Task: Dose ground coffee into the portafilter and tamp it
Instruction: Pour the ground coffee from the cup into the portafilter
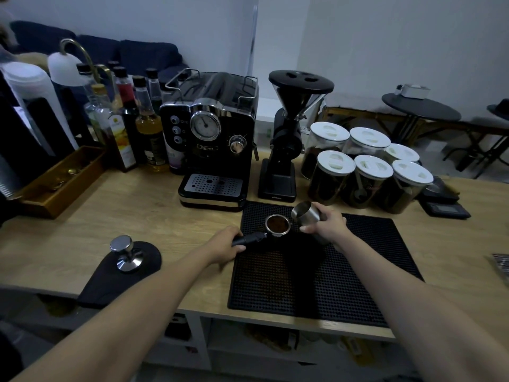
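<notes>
Left hand (224, 244): wrapped around the black handle of the portafilter (276, 226), fingers closed on the grip, holding it level over the mat
Right hand (326, 224): closed around the steel dosing cup (306, 213), cup tipped on its side with its open mouth turned toward the left hand
Portafilter: between the two hands, basket just left of the right hand; its rim sits right beside the mouth of the dosing cup, contact cannot be told
Ground coffee (276, 223): brown mound filling the basket, loose and uneven on top
Mat (358, 271): black studded rubber, under both hands and running back toward the person; brown dust scattered on it below the left hand's wrist
Tamper (126, 253): steel, upright on its base, on a black tamping pad (110, 282), well apart to the left of the left hand, untouched
Espresso machine (212, 142): black, dial on front, beyond the left hand at the far edge of the mat
Grinder (286, 139): black, with hopper, beyond and between the hands
Jars (366, 166): white-lidded glass, dark contents, beyond the right hand
Scale (446, 206): black, flat, to the right of the right hand
Bottles (132, 125): cluster far left beyond the left hand
Desk (154, 216): pale wood, carries everything
</notes>
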A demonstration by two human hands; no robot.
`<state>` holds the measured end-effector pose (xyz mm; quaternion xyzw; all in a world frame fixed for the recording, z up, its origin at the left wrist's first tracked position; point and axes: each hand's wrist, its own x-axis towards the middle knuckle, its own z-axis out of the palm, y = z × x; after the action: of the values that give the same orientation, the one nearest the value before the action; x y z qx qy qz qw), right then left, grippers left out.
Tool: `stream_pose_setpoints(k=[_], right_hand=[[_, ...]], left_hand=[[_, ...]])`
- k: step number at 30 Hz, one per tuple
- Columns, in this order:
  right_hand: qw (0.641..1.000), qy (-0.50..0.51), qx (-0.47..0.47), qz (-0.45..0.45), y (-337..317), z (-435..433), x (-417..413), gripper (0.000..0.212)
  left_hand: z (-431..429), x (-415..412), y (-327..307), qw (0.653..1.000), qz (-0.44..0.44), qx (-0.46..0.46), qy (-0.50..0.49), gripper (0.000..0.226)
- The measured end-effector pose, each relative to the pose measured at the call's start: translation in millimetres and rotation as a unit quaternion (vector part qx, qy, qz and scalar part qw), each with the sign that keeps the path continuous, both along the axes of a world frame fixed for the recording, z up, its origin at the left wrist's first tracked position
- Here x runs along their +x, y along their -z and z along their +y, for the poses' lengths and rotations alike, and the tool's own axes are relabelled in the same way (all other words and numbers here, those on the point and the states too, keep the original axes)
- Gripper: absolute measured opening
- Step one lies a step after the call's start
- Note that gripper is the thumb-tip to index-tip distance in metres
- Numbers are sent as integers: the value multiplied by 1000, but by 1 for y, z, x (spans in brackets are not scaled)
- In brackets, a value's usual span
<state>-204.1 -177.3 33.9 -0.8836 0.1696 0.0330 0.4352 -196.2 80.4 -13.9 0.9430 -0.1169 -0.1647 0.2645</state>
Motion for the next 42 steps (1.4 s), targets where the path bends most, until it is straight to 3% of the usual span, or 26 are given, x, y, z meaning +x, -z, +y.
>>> stream_pose_setpoints(k=[10, 20, 25, 29, 33, 39, 42], right_hand=[[1000, 5, -21, -3, 2, -4, 2, 78], [999, -2, -34, -3, -2, -7, 4, 79], [990, -35, -132, 25, -5, 0, 4, 80], [955, -102, -280, 11, -9, 9, 4, 78], [890, -192, -413, -24, -12, 20, 3, 71], [820, -265, -504, -66, -15, 33, 3, 68], [808, -274, -516, -76, -17, 36, 4, 67]], left_hand=[[0, 2, 0, 1000, 7, 28, 7, 33], [-2, 1, 1, 1000, -1, 0, 1, 33], [-4, 4, -1, 998, 21, 51, 21, 36], [-4, 5, -3, 998, 28, 55, 25, 38], [-3, 5, -2, 997, 29, 57, 30, 38], [-2, 5, -4, 997, 33, 57, 36, 39], [-2, 6, -4, 997, 35, 59, 38, 39]])
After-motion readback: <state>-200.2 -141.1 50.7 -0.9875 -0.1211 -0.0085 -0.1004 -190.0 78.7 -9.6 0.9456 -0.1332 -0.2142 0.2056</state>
